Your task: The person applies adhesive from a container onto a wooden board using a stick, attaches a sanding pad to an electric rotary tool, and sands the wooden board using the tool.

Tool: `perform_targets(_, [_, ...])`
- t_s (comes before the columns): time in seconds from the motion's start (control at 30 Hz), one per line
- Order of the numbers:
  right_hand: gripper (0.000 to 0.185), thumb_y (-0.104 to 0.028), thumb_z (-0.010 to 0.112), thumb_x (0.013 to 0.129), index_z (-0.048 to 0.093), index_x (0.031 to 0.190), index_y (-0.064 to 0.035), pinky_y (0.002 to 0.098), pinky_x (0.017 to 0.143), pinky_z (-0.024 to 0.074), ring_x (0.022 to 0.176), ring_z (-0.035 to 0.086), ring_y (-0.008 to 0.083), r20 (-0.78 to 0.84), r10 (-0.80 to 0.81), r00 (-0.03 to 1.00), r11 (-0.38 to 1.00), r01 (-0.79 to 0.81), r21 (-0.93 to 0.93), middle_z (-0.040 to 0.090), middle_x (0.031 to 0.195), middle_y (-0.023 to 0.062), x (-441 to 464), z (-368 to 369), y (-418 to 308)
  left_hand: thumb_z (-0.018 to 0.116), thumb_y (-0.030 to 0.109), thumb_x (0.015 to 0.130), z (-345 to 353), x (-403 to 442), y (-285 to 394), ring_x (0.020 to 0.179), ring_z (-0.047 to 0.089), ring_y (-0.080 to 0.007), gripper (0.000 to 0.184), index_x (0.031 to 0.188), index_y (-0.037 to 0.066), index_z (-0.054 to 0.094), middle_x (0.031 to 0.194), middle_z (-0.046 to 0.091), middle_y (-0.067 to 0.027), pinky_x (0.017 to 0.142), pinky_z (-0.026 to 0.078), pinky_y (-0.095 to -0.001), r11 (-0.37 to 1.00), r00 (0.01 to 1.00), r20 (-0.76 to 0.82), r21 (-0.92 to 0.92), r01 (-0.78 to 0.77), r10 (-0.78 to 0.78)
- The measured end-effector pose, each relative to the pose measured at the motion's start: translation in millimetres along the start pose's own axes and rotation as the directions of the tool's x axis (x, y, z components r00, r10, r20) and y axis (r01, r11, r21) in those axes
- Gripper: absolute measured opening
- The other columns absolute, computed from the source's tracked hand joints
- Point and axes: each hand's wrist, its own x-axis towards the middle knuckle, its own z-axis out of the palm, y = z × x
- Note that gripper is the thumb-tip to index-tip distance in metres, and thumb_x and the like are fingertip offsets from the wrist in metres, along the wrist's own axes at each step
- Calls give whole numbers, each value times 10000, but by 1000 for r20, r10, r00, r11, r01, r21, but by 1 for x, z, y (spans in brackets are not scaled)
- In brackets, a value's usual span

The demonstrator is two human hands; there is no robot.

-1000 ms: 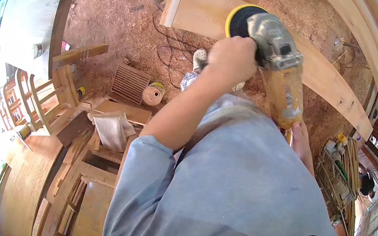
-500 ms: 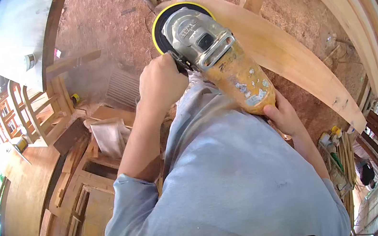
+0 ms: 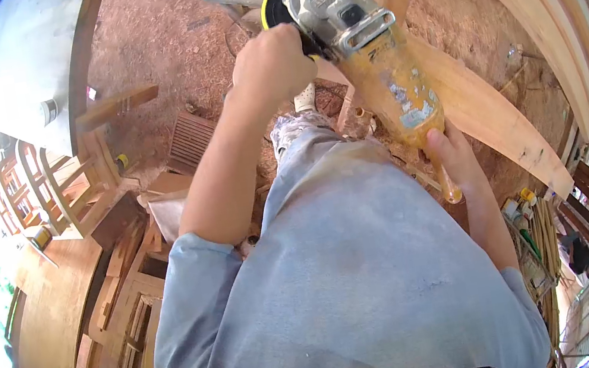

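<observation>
A worn yellow angle grinder (image 3: 390, 84) with a grey metal head is held up in front of my body. Its black sanding pad (image 3: 275, 10) has a yellow rim and sits at the top left of the head. My left hand (image 3: 270, 63) is closed in a fist beside the head, at the side handle, which it mostly hides. Around the rear end of the body my right hand (image 3: 456, 157) is closed, thumb on top. Below and behind the tool lies a long, curved, pale wooden board (image 3: 501, 125), partly covered by it.
Long curved planks (image 3: 534, 15) stand along the right. On the left are a pale tabletop (image 3: 30, 70), a wooden chair frame (image 3: 47, 189) and wooden panels (image 3: 46, 294). Wood dust covers the ground (image 3: 161, 37). A slatted wooden piece (image 3: 190, 140) lies near my legs.
Both hands have carried the angle grinder up and to the right in view. More of its rear end shows now, and the board's upper part is more hidden behind it.
</observation>
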Motion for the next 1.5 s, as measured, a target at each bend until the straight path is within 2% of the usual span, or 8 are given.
perform_targets(0.27, [769,-518,592,918,390,1400,46,281,740,469,884,549,121,-84,7,996,1000,-9,-26,596,1124,77,7,0,1,587,140,735,1,13,-5,919,669,-420,286,957,-24,664,913,680,-268,825,538,-473,992,996,-43,104,-74,79])
perform_targets(0.33, [814,-457,660,878,353,1436,50,358,1052,384,1251,482,238,16,130,991,992,-129,-12,494,1377,157,-5,0,-5,578,140,741,10,-11,-9,901,662,-433,265,927,-33,655,895,671,-282,815,533,-486,1000,1000,-20,20,-15,15])
perform_targets(0.43, [840,-458,687,853,355,1434,51,367,1080,356,1287,462,244,83,-45,996,999,42,29,490,1391,162,-14,-4,27,585,156,740,28,-50,-13,877,654,-444,253,887,-40,647,890,664,-293,813,520,-505,996,997,4,-47,79,-79])
perform_targets(0.7, [829,-441,690,853,355,1435,47,370,1088,350,1294,464,245,154,39,987,982,-9,-190,500,1382,185,-19,-4,17,631,150,719,44,-74,-24,842,659,-437,229,847,-38,663,852,667,-278,787,520,-495,978,986,-51,-143,149,-158])
perform_targets(0.8, [804,-439,679,863,366,1434,33,364,1058,383,1255,491,239,115,-61,991,992,73,-104,516,1360,170,-6,1,16,638,159,720,31,-50,-26,870,662,-419,219,818,-34,668,862,674,-262,791,520,-487,985,988,-53,-97,142,-147])
perform_targets(1.13, [664,-329,626,923,376,1436,10,332,978,438,1160,526,188,-37,29,999,997,-26,79,538,1318,122,-5,6,0,626,205,745,20,8,-11,947,666,-400,317,980,-3,672,968,684,-254,856,523,-462,998,999,-41,59,-21,24])
perform_targets(1.27, [635,-303,569,950,353,1441,37,351,1071,353,1252,472,212,-78,159,984,982,-150,115,495,1379,130,-40,-17,19,675,267,773,32,3,37,936,675,-389,315,939,0,694,969,695,-228,847,534,-451,991,989,129,104,-89,76])
perform_targets(1.5, [687,-398,610,917,396,1416,23,336,1026,396,1184,521,192,-290,163,943,971,-102,215,555,1305,119,-101,-55,112,702,237,762,66,1,122,921,683,-373,291,919,-8,699,943,699,-217,821,541,-451,962,930,273,48,-267,245])
